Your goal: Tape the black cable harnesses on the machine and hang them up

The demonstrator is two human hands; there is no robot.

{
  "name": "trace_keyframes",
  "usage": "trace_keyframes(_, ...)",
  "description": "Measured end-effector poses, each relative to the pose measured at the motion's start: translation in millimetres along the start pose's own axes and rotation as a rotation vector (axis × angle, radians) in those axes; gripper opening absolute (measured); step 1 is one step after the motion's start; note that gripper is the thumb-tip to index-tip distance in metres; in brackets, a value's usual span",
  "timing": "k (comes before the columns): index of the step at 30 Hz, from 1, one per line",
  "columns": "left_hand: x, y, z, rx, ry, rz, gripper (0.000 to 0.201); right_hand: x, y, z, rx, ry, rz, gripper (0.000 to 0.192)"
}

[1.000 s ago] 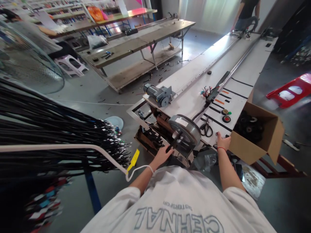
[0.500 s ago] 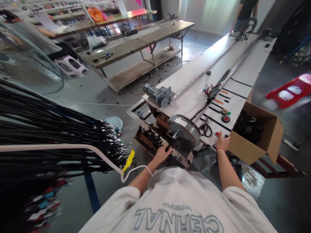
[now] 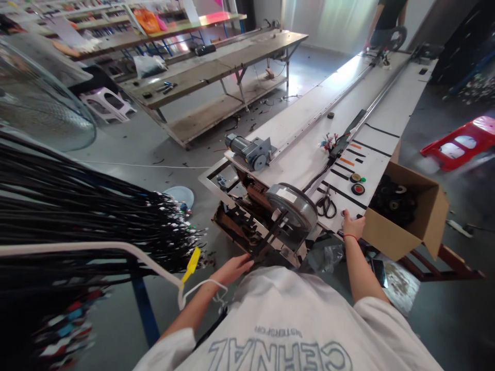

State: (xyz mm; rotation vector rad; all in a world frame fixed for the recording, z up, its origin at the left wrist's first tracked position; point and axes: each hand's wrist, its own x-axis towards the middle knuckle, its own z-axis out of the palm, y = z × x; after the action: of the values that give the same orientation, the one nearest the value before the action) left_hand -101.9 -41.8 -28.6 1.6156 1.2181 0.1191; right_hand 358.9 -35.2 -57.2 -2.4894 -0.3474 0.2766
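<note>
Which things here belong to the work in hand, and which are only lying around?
Probably in the work:
- grey wheel
- black cables leading towards it
- white table

Probably only lying about:
- red stool
- orange bag
- white plastic bag

A pale lettered shirt [image 3: 288, 309] and red bracelet [image 3: 350, 236] are worn.

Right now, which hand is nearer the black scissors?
Right. The right hand is at the near edge of the table, close beside the scissors; the left hand is farther off, on the other side of the gray wheel.
</note>
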Motion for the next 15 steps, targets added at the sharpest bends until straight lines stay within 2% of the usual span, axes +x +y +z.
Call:
trace_keyframes(2,-10,7,1.9,-0.025,0.022,-0.003,0.05,0,1,0,0.009,0.005,0.005,0.074)
trace_keyframes(5,-11,16,10.8,-0.072,0.122,0.003,0.054,0,1,0,0.019,0.002,0.006,0.075)
trace_keyframes(10,11,22,25.4,-0.067,0.165,0.006,0.055,-1,-3,-2,0.017,-0.011,0.019,0.076)
trace_keyframes(15,32,29,30.2,-0.1,0.211,0.046,0.054,-3,-3,-5,0.021,-0.033,0.024,0.076)
